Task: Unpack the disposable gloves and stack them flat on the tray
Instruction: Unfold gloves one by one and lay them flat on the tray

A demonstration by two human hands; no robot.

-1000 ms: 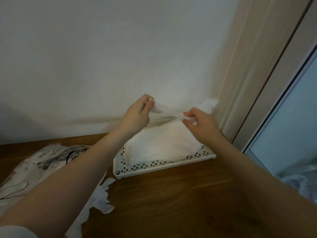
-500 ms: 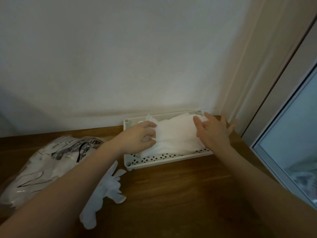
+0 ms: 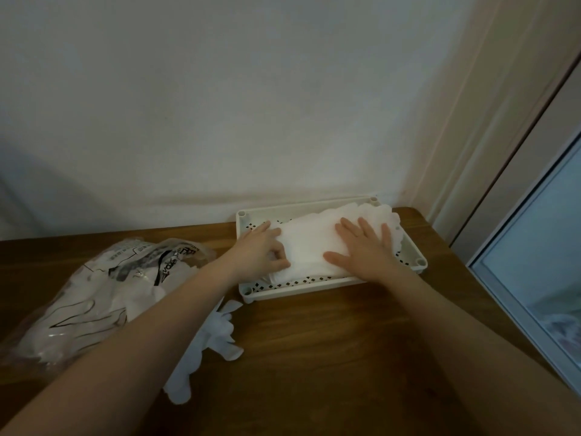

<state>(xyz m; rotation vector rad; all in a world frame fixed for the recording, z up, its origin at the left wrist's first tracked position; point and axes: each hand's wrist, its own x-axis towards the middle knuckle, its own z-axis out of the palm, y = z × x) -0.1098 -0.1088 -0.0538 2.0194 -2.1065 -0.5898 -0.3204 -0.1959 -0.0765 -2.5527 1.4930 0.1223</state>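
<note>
A white perforated tray stands against the wall on the wooden table. A stack of translucent white gloves lies flat in it. My right hand presses flat on the stack, fingers spread. My left hand rests at the stack's left edge with its fingers curled against the gloves; whether it pinches them I cannot tell. A clear printed plastic bag holding more gloves lies at the left. One loose glove lies on the table under my left forearm.
The wooden table ends at the right near a door frame and a glass panel. A plain wall rises directly behind the tray.
Both hands held a glove stretched above the tray a second ago. They came down, laid it on the stack, and my right hand flattened onto it.
</note>
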